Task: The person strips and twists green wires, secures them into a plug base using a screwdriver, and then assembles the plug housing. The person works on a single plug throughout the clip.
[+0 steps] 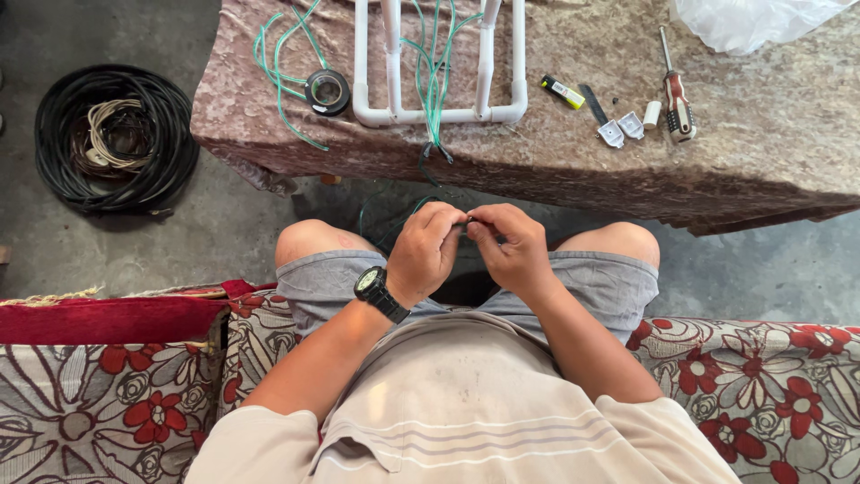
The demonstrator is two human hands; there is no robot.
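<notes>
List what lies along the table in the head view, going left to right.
Loose green wires → roll of black tape → white pipe frame → yellow and black tool → two small white fittings → red and white screwdriver → clear plastic bag.

Both hands, left (425,251) and right (511,246), meet fingertip to fingertip above the knees.

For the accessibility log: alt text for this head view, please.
Seated on a floral couch, a person pinches something small and dark between left hand and right hand above their knees. Ahead, a table holds a white pipe frame, green wires, tape and a screwdriver.
</notes>
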